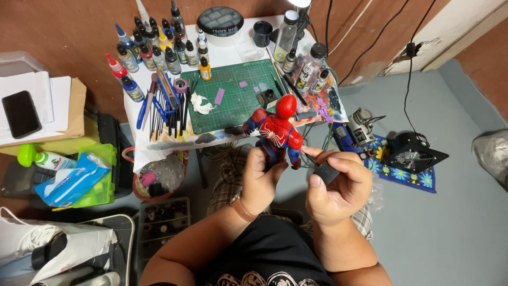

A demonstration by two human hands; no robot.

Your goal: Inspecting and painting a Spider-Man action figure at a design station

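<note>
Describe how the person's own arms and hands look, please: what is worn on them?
Both forearms are bare, with no sleeves showing. The left hand has a brown strap, probably of a watch, around its wrist. The right hand wears no glove and no visible ring.

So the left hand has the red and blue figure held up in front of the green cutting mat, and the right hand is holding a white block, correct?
Not quite: the block in the right hand is dark grey, not white, as the head view shows. The rest stands: the left hand holds the red and blue figure in front of the green cutting mat.
</note>
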